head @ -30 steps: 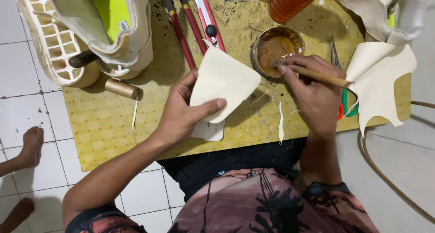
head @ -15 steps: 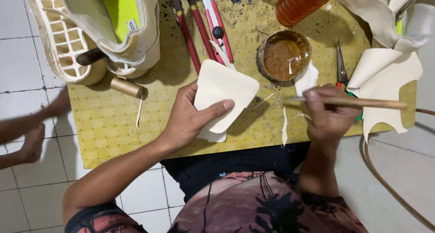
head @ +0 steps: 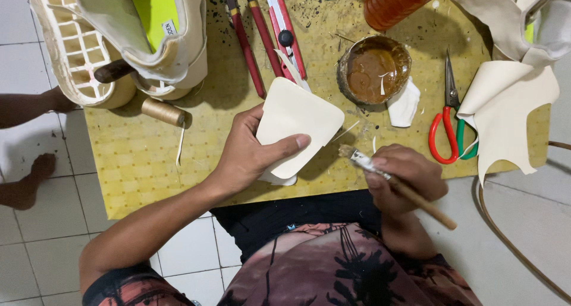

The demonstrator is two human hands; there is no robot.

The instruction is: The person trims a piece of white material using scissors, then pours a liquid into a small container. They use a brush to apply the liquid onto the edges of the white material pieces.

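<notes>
The left hand (head: 253, 154) pinches a cream leather piece (head: 297, 124) over the table (head: 137, 163). The right hand (head: 407, 175), at four o'clock from it, grips a brush (head: 395, 184). A glue bowl (head: 373, 69) sits at one o'clock.

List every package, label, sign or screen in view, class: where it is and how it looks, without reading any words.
Label: small white tag on the green insole inside the shoe, top left.
Bottle: ribbed orange container, top edge, above the bowl of brown glue.
No signs or screens.
</notes>
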